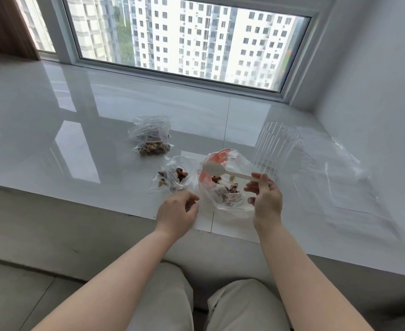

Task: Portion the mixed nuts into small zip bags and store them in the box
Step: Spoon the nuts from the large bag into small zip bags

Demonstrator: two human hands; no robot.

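A large clear bag of mixed nuts [227, 187] with red print lies open on the white sill. My right hand [265, 197] pinches the handle of a white plastic spoon [217, 169], whose bowl hovers over the bag's mouth. My left hand [177, 210] sits just below a small zip bag [172, 175] that holds a few nuts; its fingers are curled, and whether they pinch the bag's edge I cannot tell. Two filled small zip bags [152, 139] lie stacked farther back. The clear ribbed box [271, 149] stands behind the big bag.
A clear flat plastic sheet or bag [335, 177] lies to the right of the box. The glossy white sill [77, 139] runs to a window behind and a wall on the right. Its front edge drops off near my knees.
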